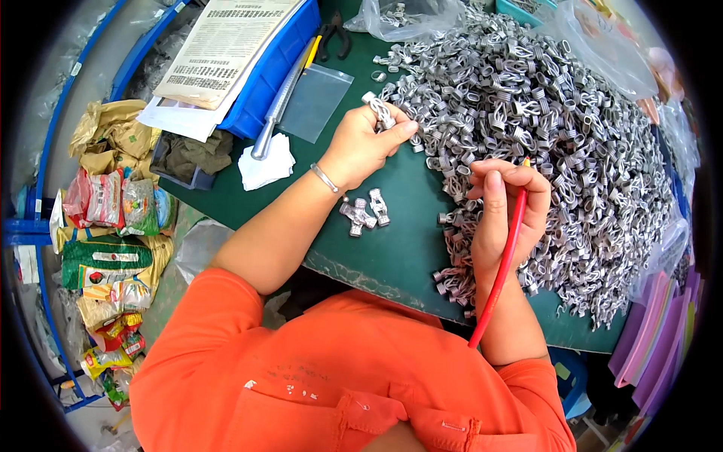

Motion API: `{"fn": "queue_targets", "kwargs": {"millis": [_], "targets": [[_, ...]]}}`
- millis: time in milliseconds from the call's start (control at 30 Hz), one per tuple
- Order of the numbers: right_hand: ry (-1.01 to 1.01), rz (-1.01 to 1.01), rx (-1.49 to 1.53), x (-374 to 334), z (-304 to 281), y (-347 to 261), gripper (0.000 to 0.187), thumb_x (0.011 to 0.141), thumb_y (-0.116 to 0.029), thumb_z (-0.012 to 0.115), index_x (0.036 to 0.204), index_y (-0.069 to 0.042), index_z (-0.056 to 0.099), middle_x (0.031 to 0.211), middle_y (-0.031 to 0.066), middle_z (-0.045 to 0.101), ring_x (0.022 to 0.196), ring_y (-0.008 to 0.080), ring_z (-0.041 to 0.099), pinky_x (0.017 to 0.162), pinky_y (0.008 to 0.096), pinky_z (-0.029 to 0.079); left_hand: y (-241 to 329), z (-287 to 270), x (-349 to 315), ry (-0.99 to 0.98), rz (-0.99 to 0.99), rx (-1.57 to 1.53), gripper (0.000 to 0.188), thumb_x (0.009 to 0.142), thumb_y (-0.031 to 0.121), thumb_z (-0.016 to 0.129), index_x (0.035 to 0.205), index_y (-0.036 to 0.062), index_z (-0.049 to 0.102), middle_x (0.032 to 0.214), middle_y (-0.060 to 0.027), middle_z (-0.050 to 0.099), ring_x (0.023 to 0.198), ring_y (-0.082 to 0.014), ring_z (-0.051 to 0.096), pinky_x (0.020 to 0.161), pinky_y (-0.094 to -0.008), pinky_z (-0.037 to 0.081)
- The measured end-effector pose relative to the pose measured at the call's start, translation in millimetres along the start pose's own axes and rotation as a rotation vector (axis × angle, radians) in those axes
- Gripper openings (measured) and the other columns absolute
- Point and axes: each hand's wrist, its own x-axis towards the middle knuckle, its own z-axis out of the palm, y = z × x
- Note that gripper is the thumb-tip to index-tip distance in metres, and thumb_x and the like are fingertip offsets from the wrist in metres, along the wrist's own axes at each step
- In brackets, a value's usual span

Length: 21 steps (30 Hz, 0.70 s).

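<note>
My left hand (355,147) pinches a small silvery metal fitting (380,113) with looped openings between thumb and fingers, at the left edge of a big heap of similar grey metal fittings (542,98). A slim red pencil-like stick (500,282) with a yellowish tip is gripped by my right hand (506,207), over the near part of the heap. Its tip points away from me, and its lower end reaches my orange shirt. Between my arms, a small group of loose fittings (357,217) lies on the green tabletop (392,260).
At the far left stands a blue bin (290,45) bearing printed papers (218,53). Near it lie a metal ruler-like tool (275,109), a clear bag (316,102), black pliers (334,36) and white paper scraps (267,160). Purple foam sheets (655,339) stand at right.
</note>
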Motion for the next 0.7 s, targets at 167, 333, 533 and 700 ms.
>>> {"fn": "queue_targets", "kwargs": {"millis": [167, 333, 533, 700], "targets": [[-0.009, 0.050, -0.015, 1.3, 2.6, -1.0, 0.013, 0.084, 0.002, 0.052, 0.091, -0.005, 0.043, 0.086, 0.0111, 0.061, 0.066, 0.0082, 0.052, 0.058, 0.0190, 0.043, 16.7, -11.4, -14.9, -0.146, -0.071, -0.448, 0.031, 0.090, 0.035, 0.045, 0.095, 0.0060, 0.054, 0.070, -0.0007, 0.045, 0.058, -0.0082, 0.041, 0.036, -0.0166, 0.025], [-0.002, 0.038, -0.010, 0.7, -0.3, 1.9, 0.012, 0.085, -0.001, 0.051, 0.093, -0.005, 0.043, 0.085, 0.0115, 0.061, 0.066, 0.0112, 0.054, 0.057, 0.0211, 0.045, 14.9, -78.3, -74.3, 0.042, 0.129, -0.768, 0.039, 0.091, 0.040, 0.038, 0.088, 0.0045, 0.055, 0.070, -0.0036, 0.049, 0.061, -0.0128, 0.046, 0.037, -0.0204, 0.029], [-0.021, 0.002, -0.039, -2.0, -0.5, 2.9, 0.012, 0.085, -0.002, 0.053, 0.093, -0.004, 0.045, 0.085, 0.0112, 0.062, 0.068, 0.0107, 0.056, 0.057, 0.0196, 0.045, -46.3, -196.7, -212.0, 0.864, 0.090, -0.212, 0.027, 0.086, 0.033, 0.046, 0.079, 0.0072, 0.053, 0.071, -0.0045, 0.053, 0.060, -0.0118, 0.049, 0.036, -0.0210, 0.030], [-0.120, 0.077, -0.070, -4.7, 5.0, -2.4, 0.011, 0.083, -0.001, 0.055, 0.090, -0.004, 0.047, 0.082, 0.0100, 0.061, 0.067, 0.0102, 0.055, 0.060, 0.0205, 0.046, -119.3, -197.4, -256.8, 0.868, -0.691, 0.433, 0.031, 0.083, 0.034, 0.056, 0.088, 0.0033, 0.056, 0.081, -0.0034, 0.056, 0.068, -0.0112, 0.052, 0.061, -0.0211, 0.041]]}}
